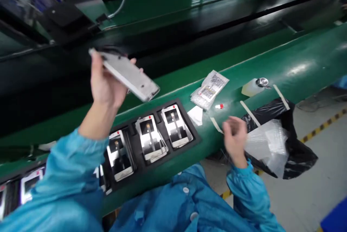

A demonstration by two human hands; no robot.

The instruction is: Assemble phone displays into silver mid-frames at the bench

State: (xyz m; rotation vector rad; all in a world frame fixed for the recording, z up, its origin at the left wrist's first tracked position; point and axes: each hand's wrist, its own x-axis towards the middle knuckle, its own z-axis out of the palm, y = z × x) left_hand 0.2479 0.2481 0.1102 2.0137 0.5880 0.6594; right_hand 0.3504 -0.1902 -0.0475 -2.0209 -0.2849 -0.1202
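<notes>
My left hand (pixel 104 83) is raised above the green bench and grips a silver phone body (pixel 127 74) by its long edges, tilted down to the right. My right hand (pixel 234 136) hovers at the bench's near edge with its fingers curled and blurred; whether anything is in them is unclear. It is next to a black bag (pixel 298 152) stuffed with clear plastic film (pixel 268 143). Below the raised phone lies a black tray (pixel 195 136) with phone parts (pixel 176 125) in its slots.
On the green bench (pixel 284 69) lie a packet of labelled bags (pixel 210 89), a white slip (pixel 195 115), a small red-capped piece (pixel 219 106), tape strips (pixel 249 112) and a white dispenser bottle (pixel 255 86). More trays (pixel 16 192) sit far left. A dark conveyor runs behind.
</notes>
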